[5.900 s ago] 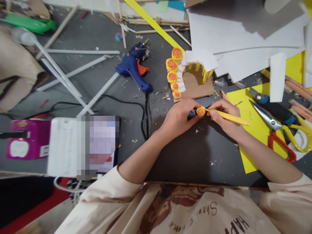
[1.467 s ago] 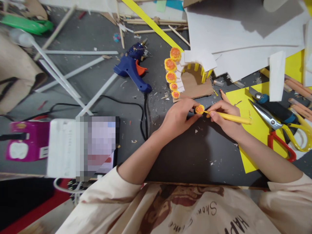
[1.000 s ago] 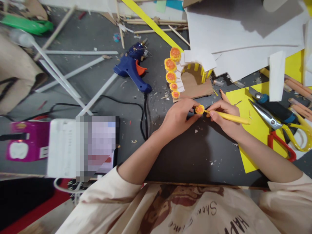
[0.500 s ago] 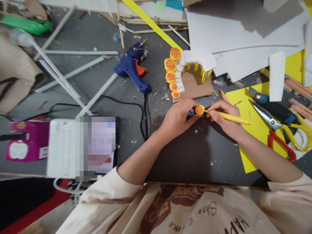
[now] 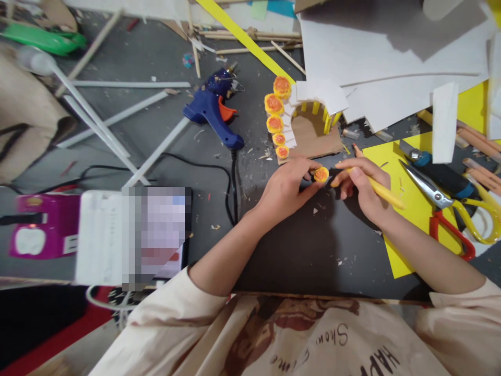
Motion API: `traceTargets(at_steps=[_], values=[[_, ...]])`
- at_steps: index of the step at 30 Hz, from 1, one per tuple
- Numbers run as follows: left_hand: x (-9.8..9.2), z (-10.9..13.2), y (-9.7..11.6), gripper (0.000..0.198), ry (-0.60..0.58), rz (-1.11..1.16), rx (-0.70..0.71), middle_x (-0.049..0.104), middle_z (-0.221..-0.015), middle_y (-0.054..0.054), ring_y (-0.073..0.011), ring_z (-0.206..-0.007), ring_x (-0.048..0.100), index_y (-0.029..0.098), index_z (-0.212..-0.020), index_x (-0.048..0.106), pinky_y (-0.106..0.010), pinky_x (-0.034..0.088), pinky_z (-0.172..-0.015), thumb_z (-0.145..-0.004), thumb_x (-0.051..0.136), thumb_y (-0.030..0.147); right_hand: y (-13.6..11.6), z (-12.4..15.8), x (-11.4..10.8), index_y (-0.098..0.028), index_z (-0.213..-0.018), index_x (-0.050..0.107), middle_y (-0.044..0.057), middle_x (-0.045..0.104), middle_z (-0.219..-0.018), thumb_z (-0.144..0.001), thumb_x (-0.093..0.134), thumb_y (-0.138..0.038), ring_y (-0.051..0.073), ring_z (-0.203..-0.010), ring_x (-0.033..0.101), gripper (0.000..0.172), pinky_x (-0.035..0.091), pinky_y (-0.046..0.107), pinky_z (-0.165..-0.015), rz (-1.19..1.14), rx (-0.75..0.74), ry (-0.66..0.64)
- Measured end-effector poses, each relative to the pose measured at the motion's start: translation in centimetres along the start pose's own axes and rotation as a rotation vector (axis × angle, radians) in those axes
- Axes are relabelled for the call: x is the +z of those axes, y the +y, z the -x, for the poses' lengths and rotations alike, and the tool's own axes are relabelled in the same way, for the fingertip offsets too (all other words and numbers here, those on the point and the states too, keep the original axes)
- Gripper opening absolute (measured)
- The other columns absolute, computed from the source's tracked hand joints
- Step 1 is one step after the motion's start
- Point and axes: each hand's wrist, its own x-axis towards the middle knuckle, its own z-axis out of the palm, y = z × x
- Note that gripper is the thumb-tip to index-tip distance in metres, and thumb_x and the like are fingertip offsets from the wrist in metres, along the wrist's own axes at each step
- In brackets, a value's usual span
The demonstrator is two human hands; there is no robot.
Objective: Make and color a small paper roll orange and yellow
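Note:
Between the thumb and fingers of my left hand [image 5: 287, 189] is a small round piece [image 5: 321, 175], yellow round the rim and orange in the middle. My right hand [image 5: 366, 188], just to the right, is closed on a yellow pen [image 5: 385, 194] that slants down to the right; its tip is hidden by the fingers. Beyond both hands stands a cardboard model [image 5: 317, 138] with a white paper arch and short yellow strips inside. Several similar yellow-and-orange rounds [image 5: 274, 104] line its left side.
A blue glue gun [image 5: 209, 107] lies left of the model, its black cord [image 5: 234, 193] running toward me. Scissors [image 5: 438, 198] and a cutter [image 5: 438, 167] lie at right, by yellow paper [image 5: 403, 256]. A phone [image 5: 162, 235] and purple box [image 5: 45, 227] sit at lower left.
The yellow pen has drawn back from the round piece and tilted, its rear end now lower. My right hand's fingers have shifted around it. My left hand stays almost in place.

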Motion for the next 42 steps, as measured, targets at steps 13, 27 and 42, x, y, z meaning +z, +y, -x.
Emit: traceTargets(at_steps=[13,27,42], values=[[-0.03,0.1,0.2,0.03,0.023,0.088,0.01,0.064,-0.085,0.001,-0.011,-0.072,0.058,0.017,-0.108,0.058,-0.021,0.047,-0.07,-0.079,0.068,0.016,0.31,-0.68,0.31,-0.028,-0.1,0.06,-0.006,0.068,-0.078,-0.086,0.062,-0.019,0.012,-0.06,0.065,0.018,0.046,0.045,-0.102,0.201,-0.184,-0.036],[0.35,0.28,-0.04,0.013,0.056,0.149,0.0,0.064,-0.083,0.001,-0.0108,-0.074,0.061,0.018,-0.091,0.056,-0.021,0.048,-0.068,-0.083,0.066,0.018,0.34,-0.54,0.3,-0.03,-0.107,0.058,-0.004,0.066,-0.08,-0.09,0.058,-0.037,0.012,-0.061,0.062,0.019,0.054,0.039,-0.086,0.135,-0.096,-0.061],[0.48,0.51,0.3,0.021,0.095,0.132,0.071,0.064,-0.095,-0.002,-0.0123,-0.081,0.063,0.02,-0.094,0.047,-0.024,0.051,-0.074,-0.084,0.065,0.018,0.11,-0.46,0.28,-0.03,-0.106,0.06,-0.006,0.063,-0.072,-0.092,0.055,-0.034,0.012,-0.059,0.061,0.016,0.053,0.035,-0.077,0.106,-0.055,-0.063]])
